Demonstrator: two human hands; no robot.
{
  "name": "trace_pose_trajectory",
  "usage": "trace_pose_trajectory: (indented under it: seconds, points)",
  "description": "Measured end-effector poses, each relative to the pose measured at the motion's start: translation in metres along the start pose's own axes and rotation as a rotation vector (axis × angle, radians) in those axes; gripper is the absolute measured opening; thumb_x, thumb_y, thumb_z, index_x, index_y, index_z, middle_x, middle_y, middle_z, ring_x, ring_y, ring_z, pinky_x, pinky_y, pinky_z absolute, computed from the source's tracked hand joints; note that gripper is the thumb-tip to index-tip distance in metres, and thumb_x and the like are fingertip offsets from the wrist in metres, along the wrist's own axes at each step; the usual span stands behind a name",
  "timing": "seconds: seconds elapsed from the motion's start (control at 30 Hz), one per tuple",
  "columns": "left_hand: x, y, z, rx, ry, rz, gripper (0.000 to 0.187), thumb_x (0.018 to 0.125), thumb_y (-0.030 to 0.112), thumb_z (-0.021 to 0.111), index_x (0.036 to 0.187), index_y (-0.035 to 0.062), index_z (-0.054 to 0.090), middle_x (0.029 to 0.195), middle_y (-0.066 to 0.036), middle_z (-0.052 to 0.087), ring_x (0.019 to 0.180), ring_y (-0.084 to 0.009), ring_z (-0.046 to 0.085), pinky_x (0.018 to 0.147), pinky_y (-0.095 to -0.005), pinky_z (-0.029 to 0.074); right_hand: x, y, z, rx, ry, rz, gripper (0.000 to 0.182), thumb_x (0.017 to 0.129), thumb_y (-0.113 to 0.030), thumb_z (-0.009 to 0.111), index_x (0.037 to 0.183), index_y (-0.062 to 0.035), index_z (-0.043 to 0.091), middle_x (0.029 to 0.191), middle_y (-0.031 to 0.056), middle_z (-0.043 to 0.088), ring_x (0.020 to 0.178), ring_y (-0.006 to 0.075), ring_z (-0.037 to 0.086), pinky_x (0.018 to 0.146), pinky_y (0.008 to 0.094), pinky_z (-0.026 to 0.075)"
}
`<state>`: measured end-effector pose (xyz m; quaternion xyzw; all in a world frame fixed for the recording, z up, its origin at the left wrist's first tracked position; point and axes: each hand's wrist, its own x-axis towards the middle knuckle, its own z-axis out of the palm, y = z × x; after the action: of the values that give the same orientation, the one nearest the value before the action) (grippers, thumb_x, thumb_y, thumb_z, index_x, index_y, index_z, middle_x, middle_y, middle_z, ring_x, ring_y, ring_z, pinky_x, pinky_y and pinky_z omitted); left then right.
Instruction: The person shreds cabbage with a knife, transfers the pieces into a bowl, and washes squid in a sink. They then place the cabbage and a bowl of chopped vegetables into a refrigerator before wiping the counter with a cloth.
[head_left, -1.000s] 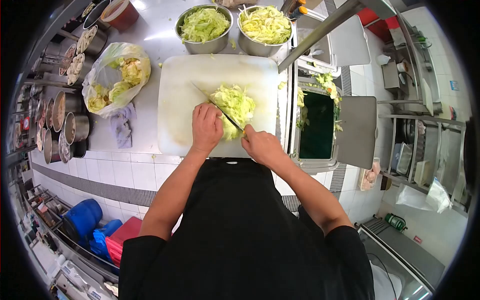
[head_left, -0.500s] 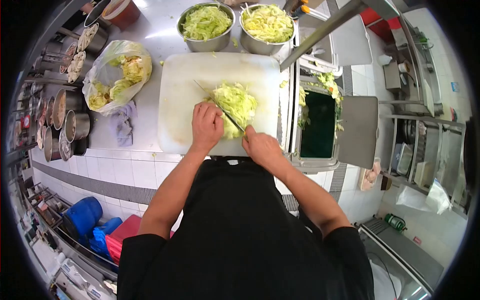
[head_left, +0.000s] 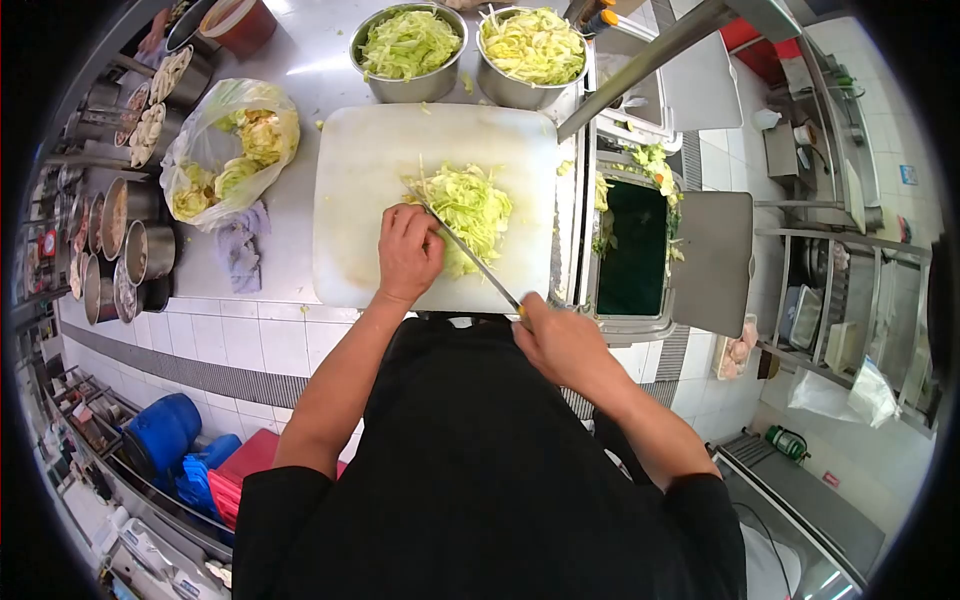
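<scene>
My right hand (head_left: 562, 342) grips a kitchen knife (head_left: 470, 254) by its yellowish handle. The blade slants up and left across the cutting board (head_left: 350, 150), its tip close to my left hand (head_left: 410, 252). That hand rests on the board with fingers curled against the blade's left side; whatever lies under the fingers is hidden. On the blade's other side is a loose heap of shredded lettuce (head_left: 468, 208), pale green and yellow. Behind the board stand a metal bowl of greener shreds (head_left: 408, 48) and another metal bowl of yellower shreds (head_left: 532, 62).
Left of the board sit a clear plastic bag (head_left: 215, 130) with lettuce heads and a crumpled cloth (head_left: 242, 248). Metal pots (head_left: 150, 250) line the far left. To the right is an open bin (head_left: 632, 250) with scraps on its rim. A metal post (head_left: 640, 70) slants above the counter.
My right hand has drawn the knife back toward me and to the right, so the tip now lies nearer my left fingers. My left hand stays in nearly the same place.
</scene>
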<state>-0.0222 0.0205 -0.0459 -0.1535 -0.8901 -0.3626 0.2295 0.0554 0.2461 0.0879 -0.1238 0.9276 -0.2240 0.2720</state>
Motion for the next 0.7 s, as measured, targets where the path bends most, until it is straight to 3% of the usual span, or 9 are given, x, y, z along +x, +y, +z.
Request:
trace_pose_trajectory:
  seconds: [0.13,0.27,0.53,0.7]
  points:
    - [0.001,0.003,0.0,-0.019,0.022,-0.006,0.017,0.07,-0.004,0.058,0.085,0.005,0.057,0.091,-0.012,0.056,0.09,-0.0343,0.053,0.078,-0.0419,0.046,0.067,0.026,0.062,0.024,0.157,-0.037,0.025,0.093,-0.024,0.054,0.096,-0.0005,0.046,0.064,0.0239,0.061,0.064,0.0447,0.062,0.06,0.0544,0.048]
    - [0.005,0.003,-0.001,-0.017,0.006,-0.004,0.017,0.07,-0.004,0.058,0.085,0.0049,0.057,0.091,-0.012,0.056,0.09,-0.0343,0.053,0.078,-0.042,0.046,0.086,0.023,0.059,0.0,0.181,-0.046,0.023,0.091,-0.022,0.056,0.097,-0.001,0.048,0.068,0.0223,0.064,0.065,0.0437,0.064,0.061,0.054,0.05]
    - [0.0,0.003,-0.001,0.018,0.02,-0.029,0.016,0.07,-0.004,0.058,0.083,0.0048,0.056,0.089,-0.012,0.052,0.086,-0.0334,0.051,0.073,-0.0413,0.045,0.005,-0.011,-0.015,0.001,0.008,-0.033,0.023,0.093,-0.022,0.055,0.099,-0.0015,0.048,0.067,0.0223,0.064,0.064,0.0436,0.064,0.06,0.0548,0.049]
    - [0.0,0.003,0.002,-0.012,0.039,-0.054,0.016,0.07,-0.004,0.057,0.083,0.0045,0.055,0.09,-0.012,0.053,0.086,-0.0336,0.052,0.073,-0.042,0.046,0.027,0.005,0.026,-0.003,0.058,-0.028,0.022,0.092,-0.022,0.055,0.098,-0.0013,0.048,0.066,0.0222,0.063,0.063,0.043,0.064,0.06,0.0542,0.05]
